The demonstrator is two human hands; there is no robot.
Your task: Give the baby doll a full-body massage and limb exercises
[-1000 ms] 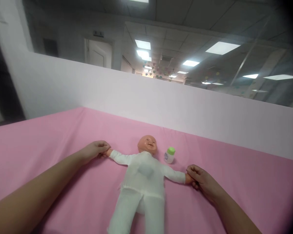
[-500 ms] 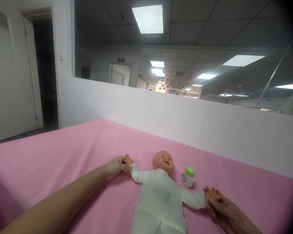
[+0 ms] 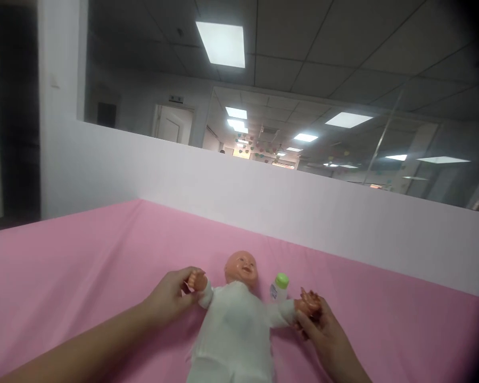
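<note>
A baby doll [image 3: 233, 327] in white clothes lies face up on the pink sheet [image 3: 83, 255], its bald head [image 3: 241, 268] toward the far wall. My left hand [image 3: 170, 298] is closed around the doll's right hand at the left of its body. My right hand [image 3: 323, 335] grips the doll's left hand at the right. Both doll arms are bent up close to its shoulders. A small white bottle with a green cap [image 3: 278, 287] stands just right of the doll's head, close to my right hand.
A low white partition wall [image 3: 263, 197] runs along the far edge of the pink sheet, with glass above it showing an office ceiling with lights. A dark doorway [image 3: 11, 117] is at the far left.
Both my hands have drawn the doll's arms inward from a wide spread to bent positions near its shoulders. The camera view has shifted.
</note>
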